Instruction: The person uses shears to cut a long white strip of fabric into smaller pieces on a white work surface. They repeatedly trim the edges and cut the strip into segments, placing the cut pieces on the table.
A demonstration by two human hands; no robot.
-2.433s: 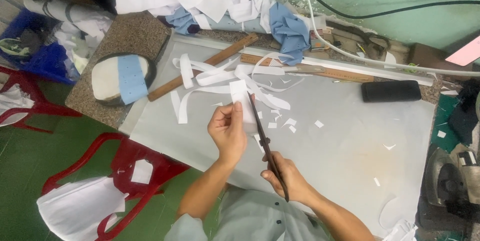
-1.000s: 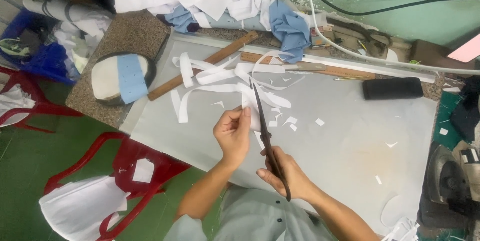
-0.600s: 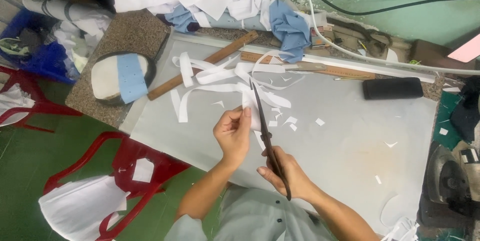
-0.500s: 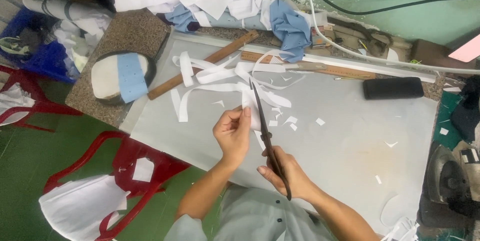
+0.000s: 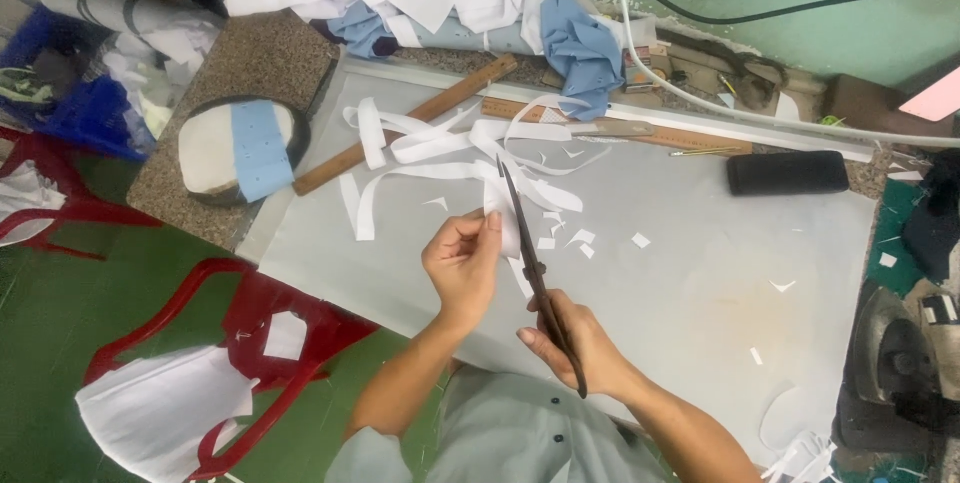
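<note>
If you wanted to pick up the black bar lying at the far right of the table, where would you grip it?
I would probably grip the black bar at its middle, fingers across the short width, coming from above. It lies flat and lengthwise along the table, its near long side bare, only a white cable behind it.

The left hand (image 5: pixel 462 265) is raised in front of the body, fingers (image 5: pixel 484 233) curled and pinched together with the thumb. The right hand (image 5: pixel 573 343) sits lower and closer to the chest, fist closed, forearm angling out to the right.
</note>
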